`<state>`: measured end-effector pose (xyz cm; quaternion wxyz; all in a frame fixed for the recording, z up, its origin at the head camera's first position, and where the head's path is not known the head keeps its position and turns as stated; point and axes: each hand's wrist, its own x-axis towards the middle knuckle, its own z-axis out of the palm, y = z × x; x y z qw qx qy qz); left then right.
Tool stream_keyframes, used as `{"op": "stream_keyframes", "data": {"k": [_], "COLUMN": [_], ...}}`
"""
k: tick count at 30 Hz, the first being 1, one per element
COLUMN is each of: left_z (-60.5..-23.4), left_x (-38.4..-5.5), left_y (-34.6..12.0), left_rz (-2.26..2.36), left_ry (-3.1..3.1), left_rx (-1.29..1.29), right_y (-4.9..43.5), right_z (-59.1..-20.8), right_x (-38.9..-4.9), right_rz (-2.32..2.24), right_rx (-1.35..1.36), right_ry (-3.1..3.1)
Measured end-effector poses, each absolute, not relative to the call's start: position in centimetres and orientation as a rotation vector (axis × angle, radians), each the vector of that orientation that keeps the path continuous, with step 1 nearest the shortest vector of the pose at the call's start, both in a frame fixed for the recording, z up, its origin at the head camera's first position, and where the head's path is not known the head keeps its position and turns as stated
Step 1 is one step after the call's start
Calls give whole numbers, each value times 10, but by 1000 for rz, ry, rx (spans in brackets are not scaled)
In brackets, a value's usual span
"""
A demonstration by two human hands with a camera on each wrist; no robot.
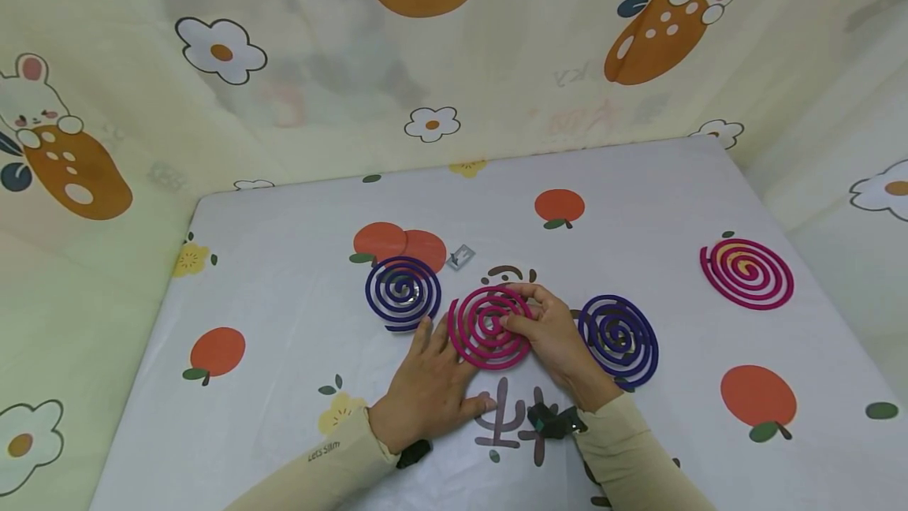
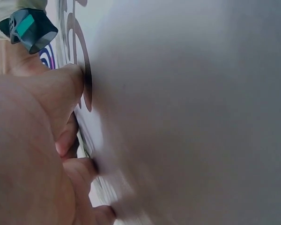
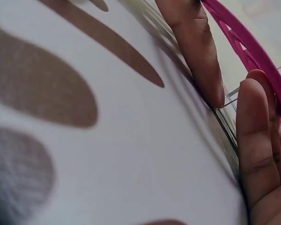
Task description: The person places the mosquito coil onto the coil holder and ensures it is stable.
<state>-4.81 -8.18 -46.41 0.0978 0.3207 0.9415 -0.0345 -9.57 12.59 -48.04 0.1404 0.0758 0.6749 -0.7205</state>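
My right hand point(image 1: 560, 337) pinches a pink mosquito coil point(image 1: 477, 353) between thumb and fingers near its centre. In the right wrist view the pink coil point(image 3: 246, 35) stands tilted off the cloth beside the fingers. A thin metal piece point(image 3: 231, 96) shows between those fingers, low over the table. My left hand point(image 1: 426, 393) lies spread on the table, its fingertips reaching the coil's left edge. In the left wrist view the fingers point(image 2: 79, 171) rest against the cloth. Dark blue coils lie on both sides, one to the left point(image 1: 376, 314) and one to the right point(image 1: 641, 333).
Another pink coil point(image 1: 762, 302) lies at the table's right side. A small flat metal stand point(image 1: 461, 257) rests behind the left blue coil. The table point(image 1: 284, 259) has a printed cloth, and patterned curtains point(image 1: 319, 85) hang around its back and sides.
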Motion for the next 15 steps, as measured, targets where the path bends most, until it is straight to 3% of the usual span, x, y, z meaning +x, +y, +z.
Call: {"op": "stream_keyframes", "data": {"k": [15], "left_z": [-465], "left_x": [-48], "left_y": [-82], "left_rz": [-110], "left_ry": [2798], "left_rx": [953], "right_y": [126], "right_z": [-480], "right_x": [-95], "right_rz": [-2071], "right_rx": [193], "right_ry": [1947]}}
